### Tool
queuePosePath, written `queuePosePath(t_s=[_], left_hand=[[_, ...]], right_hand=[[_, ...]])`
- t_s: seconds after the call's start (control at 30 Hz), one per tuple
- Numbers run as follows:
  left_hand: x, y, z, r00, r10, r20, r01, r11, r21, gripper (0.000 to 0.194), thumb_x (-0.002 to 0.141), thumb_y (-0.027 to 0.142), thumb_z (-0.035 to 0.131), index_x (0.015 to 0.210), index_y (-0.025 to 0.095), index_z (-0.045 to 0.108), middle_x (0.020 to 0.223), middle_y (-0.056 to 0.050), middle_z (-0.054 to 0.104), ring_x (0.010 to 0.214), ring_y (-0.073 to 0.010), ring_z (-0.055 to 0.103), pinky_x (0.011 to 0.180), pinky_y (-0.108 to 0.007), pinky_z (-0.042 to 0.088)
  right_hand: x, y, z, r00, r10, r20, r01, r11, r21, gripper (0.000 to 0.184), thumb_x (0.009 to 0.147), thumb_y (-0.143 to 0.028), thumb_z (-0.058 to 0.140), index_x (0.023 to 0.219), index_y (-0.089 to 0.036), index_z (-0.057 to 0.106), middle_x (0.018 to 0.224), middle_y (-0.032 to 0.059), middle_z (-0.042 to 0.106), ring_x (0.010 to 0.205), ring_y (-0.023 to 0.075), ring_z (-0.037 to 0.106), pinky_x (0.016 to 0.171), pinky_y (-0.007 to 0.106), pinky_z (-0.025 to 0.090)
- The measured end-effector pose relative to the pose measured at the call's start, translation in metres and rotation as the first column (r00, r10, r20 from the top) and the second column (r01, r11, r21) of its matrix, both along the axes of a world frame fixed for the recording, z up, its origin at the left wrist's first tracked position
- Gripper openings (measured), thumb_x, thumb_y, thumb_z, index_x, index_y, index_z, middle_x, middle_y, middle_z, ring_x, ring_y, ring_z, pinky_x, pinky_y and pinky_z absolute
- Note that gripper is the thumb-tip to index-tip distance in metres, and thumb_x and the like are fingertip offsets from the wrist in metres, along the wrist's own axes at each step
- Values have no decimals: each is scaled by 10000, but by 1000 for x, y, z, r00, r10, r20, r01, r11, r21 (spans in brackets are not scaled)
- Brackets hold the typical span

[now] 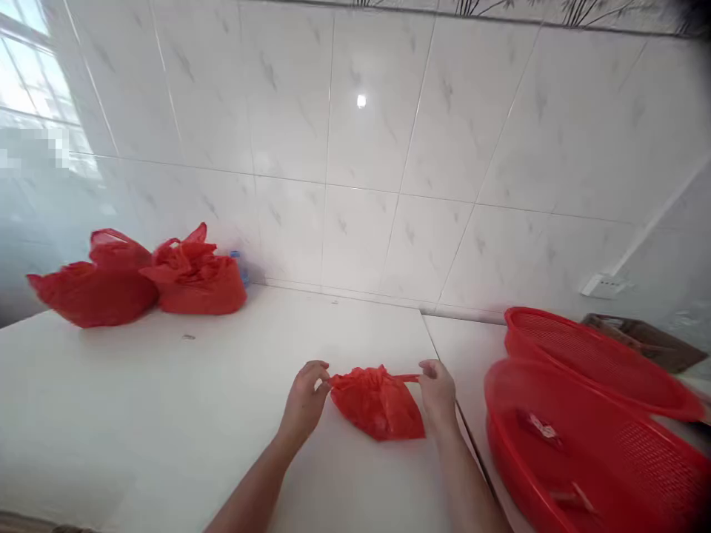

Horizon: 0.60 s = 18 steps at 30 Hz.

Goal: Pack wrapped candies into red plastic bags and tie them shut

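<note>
A small red plastic bag [381, 407] lies on the white table in front of me, its neck gathered at the top and its body filled out. My left hand [309, 389] pinches the bag's left handle between thumb and fingers. On the other side, my right hand [437, 386] grips the end of the right handle, which is stretched out in a thin strip. What is inside the bag cannot be made out.
Two larger full red bags, one at far left [105, 289] and another beside it [200, 277], stand near the wall by a blue-labelled bottle [240, 268]. At right are a red basket [522, 444] holding small items, a second red basket [600, 363] and a brown box [661, 344].
</note>
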<state>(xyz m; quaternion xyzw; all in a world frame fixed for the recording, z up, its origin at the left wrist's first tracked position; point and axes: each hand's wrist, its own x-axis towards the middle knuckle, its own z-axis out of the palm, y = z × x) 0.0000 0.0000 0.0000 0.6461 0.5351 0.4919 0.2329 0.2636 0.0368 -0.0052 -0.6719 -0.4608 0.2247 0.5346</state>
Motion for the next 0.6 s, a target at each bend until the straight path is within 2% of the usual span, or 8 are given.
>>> queuePosePath(t_s=[0.13,0.23,0.33,0.4,0.5,0.6], left_hand=[[1,-4,1,999,34,20,-34,999,-6,127,810,218,467,695,207,522,1083,-37,566,1007,-191,538,839,-356,432],[5,-9,7,995,46,91,-44,999,-31,119,821,292,489,867,237,584,1142,-38,562,1063,-205,529,882,-380,434],[12,-14,15,985,17,171,-10,999,-41,314,833,364,490,1129,276,544,1240,-47,529,1158,-221,483,930,-394,425],[20,-16,19,985,-19,169,27,998,-49,405,834,380,488,1227,281,496,1318,-59,475,1222,-236,431,971,-410,399],[34,-17,19,993,-105,56,110,989,-99,633,759,348,581,1356,292,379,1446,-61,332,1324,-257,298,1041,-420,327],[48,-19,15,966,-228,-119,206,963,-174,947,598,305,713,1426,307,255,1518,-53,180,1362,-290,204,1041,-403,321]], right_hand=[[-1,-2,-1,1000,10,0,-10,1000,-18,277,574,-202,453,810,-207,598,885,27,636,885,201,582,741,272,444],[4,0,-6,999,29,-28,-30,998,-51,276,615,-250,473,854,-202,601,921,39,648,872,203,595,710,272,460],[9,1,-14,996,57,-67,-63,994,-91,301,662,-306,472,912,-196,598,960,49,656,841,198,614,662,270,477],[8,1,-19,992,95,-84,-104,988,-111,304,678,-329,478,921,-191,599,951,50,665,817,194,625,653,270,483],[0,-2,-24,981,170,-93,-181,976,-123,284,695,-351,497,903,-191,603,906,41,678,789,188,633,664,272,484],[-11,-8,-23,956,290,-51,-294,943,-153,255,730,-386,486,864,-210,613,862,17,690,752,181,632,635,268,470]])
